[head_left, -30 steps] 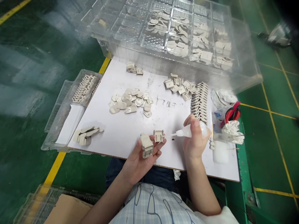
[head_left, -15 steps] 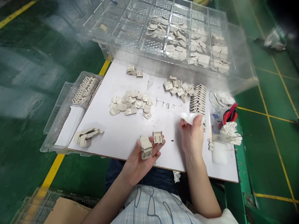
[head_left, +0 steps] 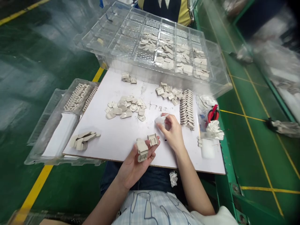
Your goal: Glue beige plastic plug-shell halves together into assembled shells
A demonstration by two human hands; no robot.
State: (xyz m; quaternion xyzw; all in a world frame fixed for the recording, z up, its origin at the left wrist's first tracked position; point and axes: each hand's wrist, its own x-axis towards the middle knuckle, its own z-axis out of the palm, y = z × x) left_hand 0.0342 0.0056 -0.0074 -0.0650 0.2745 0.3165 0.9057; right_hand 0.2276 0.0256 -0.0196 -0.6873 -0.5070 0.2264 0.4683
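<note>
My left hand (head_left: 134,165) is closed around a beige plastic part (head_left: 142,150), pinned by the thumb near the table's front edge. A second beige part (head_left: 153,140), flat with slots, rests at its fingertips. My right hand (head_left: 172,131) pinches a soft white wad (head_left: 161,120), perhaps foam or cloth, above the white board (head_left: 112,137). Left of that wad spreads a loose pile of beige rounded pieces (head_left: 126,107). To its right runs a neat row of stacked beige parts (head_left: 187,109), with scattered slotted pieces (head_left: 167,93) behind.
A clear compartment tray (head_left: 131,57) with beige pieces spans the back. Red-handled pliers (head_left: 212,115), crumpled white paper (head_left: 214,129) and a white block (head_left: 207,149) lie at right. Another clear tray (head_left: 38,153) sits at left, near stacked curved pieces (head_left: 83,140). A person (head_left: 164,9) is beyond.
My right hand has moved left with the white wad, from beside the stacked row toward the board's middle. My left hand keeps both parts. The camera view has shifted.
</note>
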